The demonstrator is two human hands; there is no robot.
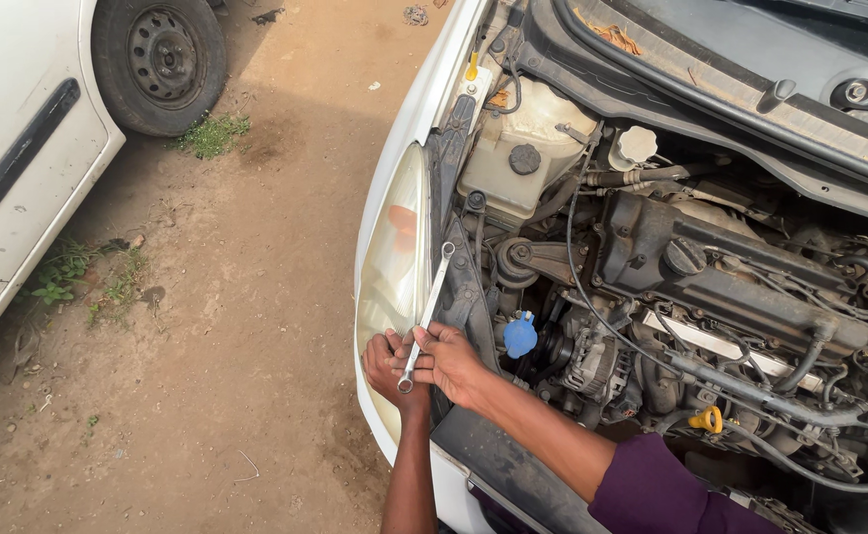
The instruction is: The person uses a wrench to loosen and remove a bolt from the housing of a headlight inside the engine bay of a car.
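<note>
A silver ring spanner (431,297) lies slanted over the edge of a white car's headlight (394,257), its upper ring end by the engine bay's front frame. My right hand (454,364), on an arm in a purple sleeve, pinches the spanner's lower shaft. My left hand (385,364) rests on the headlight's lower part, curled around the spanner's lower ring end. The two hands touch each other.
The bonnet is up over the engine bay, showing the dark engine cover (711,267), a blue cap (520,334), a yellow dipstick ring (708,419) and a cream fluid tank (518,148). A second white car (19,168) with a black wheel (160,57) stands left on dirt ground.
</note>
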